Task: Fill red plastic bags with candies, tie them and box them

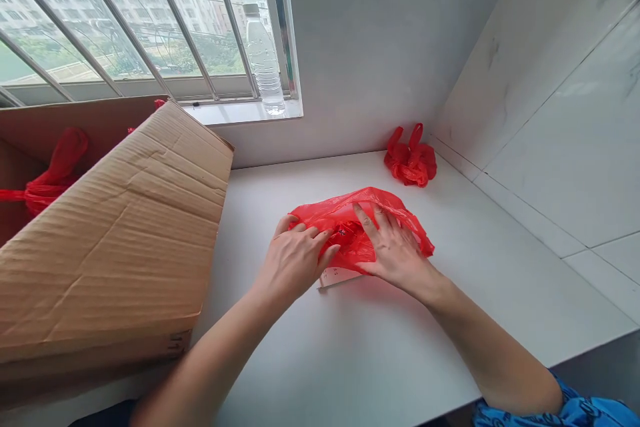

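A red plastic bag (360,199) lies on the white countertop with its mouth spread wide. My left hand (297,253) grips the left side of its rim, fingers curled over the thin plastic. Spread apart, the fingers of my right hand (397,247) rest against the inside of the bag on the right. Between the hands, crumpled red plastic with a small dark printed mark shows in the opening. Below the bag's near edge a white printed corner (337,276) sticks out, perhaps of a box or booklet; the rest is covered.
An open cardboard box (150,213) stands at left, with a red knotted bag (55,170) inside. Near the wall corner sits another tied red bag (411,159). A clear water bottle (265,67) stands on the sill by the barred window. White countertop (300,360) extends toward me.
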Motion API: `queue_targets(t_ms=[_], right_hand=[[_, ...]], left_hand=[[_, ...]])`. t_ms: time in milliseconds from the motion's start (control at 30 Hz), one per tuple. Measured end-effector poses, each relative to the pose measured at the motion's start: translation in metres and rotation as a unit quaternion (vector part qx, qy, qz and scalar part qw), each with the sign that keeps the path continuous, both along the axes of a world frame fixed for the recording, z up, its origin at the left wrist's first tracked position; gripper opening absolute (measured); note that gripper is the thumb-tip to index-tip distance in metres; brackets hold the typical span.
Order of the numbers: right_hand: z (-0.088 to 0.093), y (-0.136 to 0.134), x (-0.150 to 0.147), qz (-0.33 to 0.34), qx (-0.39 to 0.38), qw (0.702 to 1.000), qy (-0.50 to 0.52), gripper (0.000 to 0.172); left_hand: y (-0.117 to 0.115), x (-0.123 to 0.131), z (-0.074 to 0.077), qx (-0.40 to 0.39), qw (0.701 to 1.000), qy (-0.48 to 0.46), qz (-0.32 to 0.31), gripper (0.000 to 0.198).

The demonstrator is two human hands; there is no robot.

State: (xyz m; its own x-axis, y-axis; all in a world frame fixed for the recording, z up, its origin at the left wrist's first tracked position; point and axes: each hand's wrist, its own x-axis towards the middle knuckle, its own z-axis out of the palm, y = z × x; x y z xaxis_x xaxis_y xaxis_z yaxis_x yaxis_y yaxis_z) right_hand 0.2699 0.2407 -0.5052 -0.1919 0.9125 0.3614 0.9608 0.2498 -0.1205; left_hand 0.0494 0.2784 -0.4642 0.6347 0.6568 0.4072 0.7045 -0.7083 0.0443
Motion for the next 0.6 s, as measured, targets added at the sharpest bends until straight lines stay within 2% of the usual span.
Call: queue_targets(t_ms=[100, 167, 200, 233, 300, 333, 467, 600], right_hand=[[-0.003, -0.001, 0.012, -0.026, -0.059, 0.997, 0.040, 0.089], [0.003, -0.004, 0.014, -0.006, -0.075, 0.996, 0.053, 0.075], [0.007, -0.005, 0.012, 0.011, -0.064, 0.996, 0.055, 0.067], [0.011, -0.006, 0.007, 0.028, -0.043, 0.997, 0.057, 0.057], [0.017, -0.005, -0.005, 0.052, -0.002, 0.996, 0.073, 0.035], [0.018, -0.002, -0.010, 0.062, 0.003, 0.994, 0.085, 0.029], [0.006, 0.013, -0.009, 0.053, -0.055, 0.987, 0.141, 0.024], [-0.007, 0.019, 0.019, 0.017, -0.128, 0.978, 0.164, 0.053]], left_hand=[[0.004, -0.004, -0.011, 0.011, 0.999, 0.003, 0.036, 0.043], [0.004, -0.005, -0.013, 0.018, 0.998, 0.031, 0.052, 0.028], [0.002, -0.004, -0.013, 0.021, 0.997, 0.054, 0.059, 0.012], [0.001, -0.002, -0.013, 0.024, 0.995, 0.076, 0.063, 0.009], [0.000, 0.001, -0.015, 0.027, 0.993, 0.095, 0.063, 0.040], [0.000, 0.003, -0.017, 0.024, 0.994, 0.091, 0.057, 0.048], [0.012, -0.002, -0.031, -0.006, 0.997, 0.062, 0.043, 0.071], [0.026, -0.012, -0.040, -0.051, 0.995, 0.067, 0.049, 0.089]])
